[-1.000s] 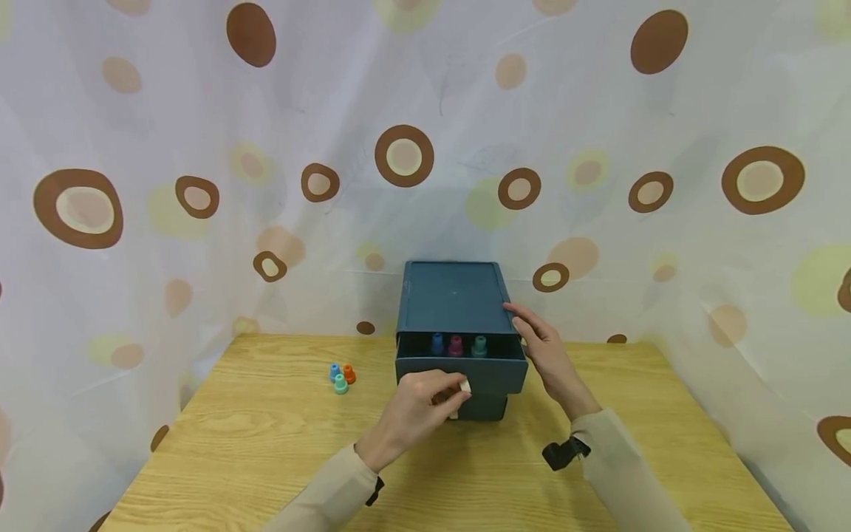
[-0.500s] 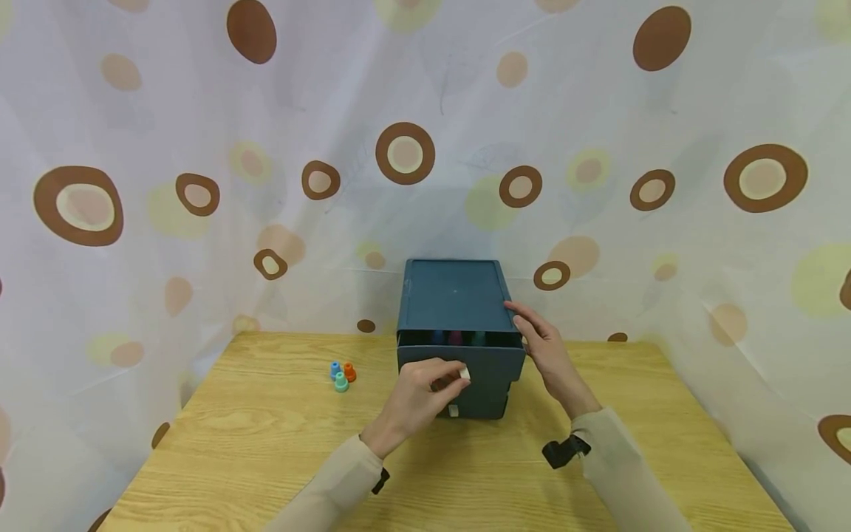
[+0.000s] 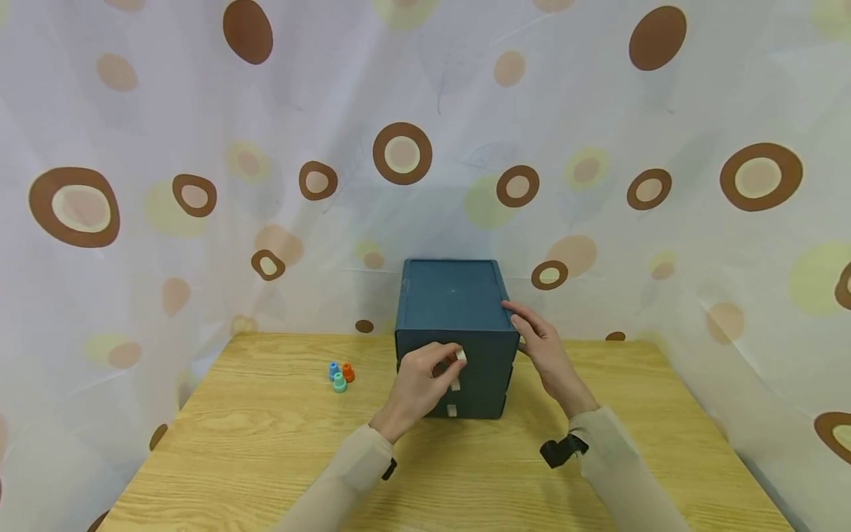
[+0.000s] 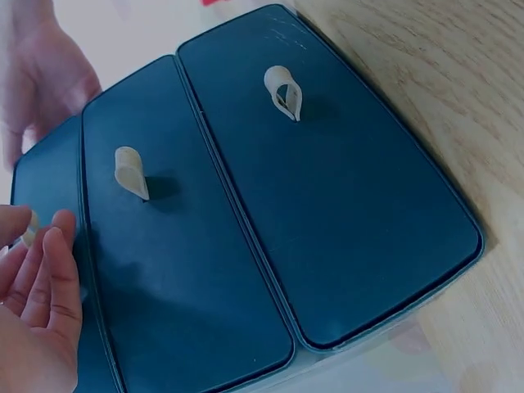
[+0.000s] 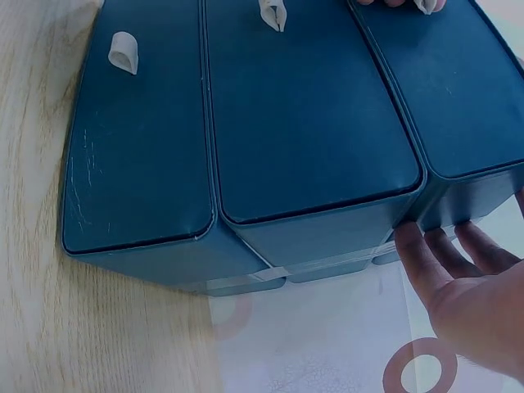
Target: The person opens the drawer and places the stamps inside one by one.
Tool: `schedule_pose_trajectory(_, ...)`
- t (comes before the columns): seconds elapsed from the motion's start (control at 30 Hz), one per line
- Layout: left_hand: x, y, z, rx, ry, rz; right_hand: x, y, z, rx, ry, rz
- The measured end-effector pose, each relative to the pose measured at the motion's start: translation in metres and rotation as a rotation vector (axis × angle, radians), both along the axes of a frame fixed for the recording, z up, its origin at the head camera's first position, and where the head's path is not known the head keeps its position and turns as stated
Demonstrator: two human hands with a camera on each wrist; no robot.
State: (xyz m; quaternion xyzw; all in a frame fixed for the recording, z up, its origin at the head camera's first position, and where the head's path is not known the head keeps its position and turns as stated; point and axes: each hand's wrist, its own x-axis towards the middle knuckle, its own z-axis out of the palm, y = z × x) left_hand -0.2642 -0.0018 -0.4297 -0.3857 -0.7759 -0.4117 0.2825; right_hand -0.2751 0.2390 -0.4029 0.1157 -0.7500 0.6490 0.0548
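Note:
A dark blue three-drawer box point(image 3: 453, 295) stands at the back of the table, all its drawer fronts flush. Thumb and fingers of my left hand point(image 3: 414, 386) pinch the white loop pull point(image 3: 462, 357) on the top drawer. Below it, the middle drawer's pull point(image 4: 129, 172) and the bottom drawer's pull point(image 4: 282, 92) hang free. My right hand point(image 3: 547, 358) rests against the box's right side near the top edge. In the right wrist view its fingers point(image 5: 422, 262) lie extended along that side. The inside of the top drawer is hidden.
Left of the box, a blue peg point(image 3: 334, 370), an orange peg point(image 3: 348, 372) and a mint green peg point(image 3: 340, 383) stand close together on the wooden table point(image 3: 266, 443). A spotted curtain point(image 3: 452, 96) hangs right behind the box.
My left hand has pushed the top drawer inward until shut, hiding the blue, magenta and green pegs inside it. The right hand has kept its place on the box.

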Motion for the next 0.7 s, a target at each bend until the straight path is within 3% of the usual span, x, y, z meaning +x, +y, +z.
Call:
schedule_pose_trajectory(0.2, -0.001, 0.0, -0.005, 0.031, -0.009, -0.017, -0.001, -0.001, -0.001, 0.0, 0.004, 0.002)
schedule_pose_trajectory(0.37, 0.001, -0.002, -0.012, 0.097, -0.128, -0.044, 0.0, -0.001, -0.001, -0.004, 0.008, 0.01)
schedule_pose_trajectory(0.5, 0.004, -0.005, -0.02, 0.122, -0.201, -0.025, 0.0, -0.002, -0.001, -0.005, 0.002, 0.016)
schedule_pose_trajectory(0.6, 0.006, -0.008, -0.024, 0.065, -0.26, -0.008, 0.0, -0.002, -0.001, -0.001, 0.001, 0.01)
schedule_pose_trajectory(0.7, 0.006, -0.01, -0.027, -0.076, -0.323, 0.009, 0.0, -0.001, 0.0, 0.001, 0.0, 0.002)
